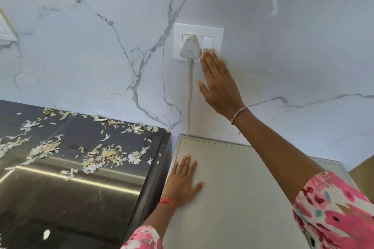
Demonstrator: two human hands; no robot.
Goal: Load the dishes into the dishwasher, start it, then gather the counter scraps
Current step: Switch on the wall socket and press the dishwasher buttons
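Step in hand, as judged: powering the dishwasher at the wall.

The grey top taken to be the dishwasher sits directly below the switch plate. The dark counter lies below and left of the plate. The right hand reaches up from below the plate with fingers straight and together, holding nothing. Its tips are at the lower edge of the rocker switch; blur prevents confirming contact. The left hand lies flat and spread on the dishwasher top, well below the plate, gripping nothing.

Recommendation: press the rocker with one fingertip and keep clear of the plug just left of it. Leave the cord hanging below the plate undisturbed. Keep the left hand braced as it is.

The scraps are strewn over the counter, ungathered.

Count:
- Dishwasher top: one.
- Counter: one.
- Hands: two.
- Switch plate: one.
- Cord: one.
- Plug: one.
- Rocker clear of the plug: one.
- Scraps: too many to count.
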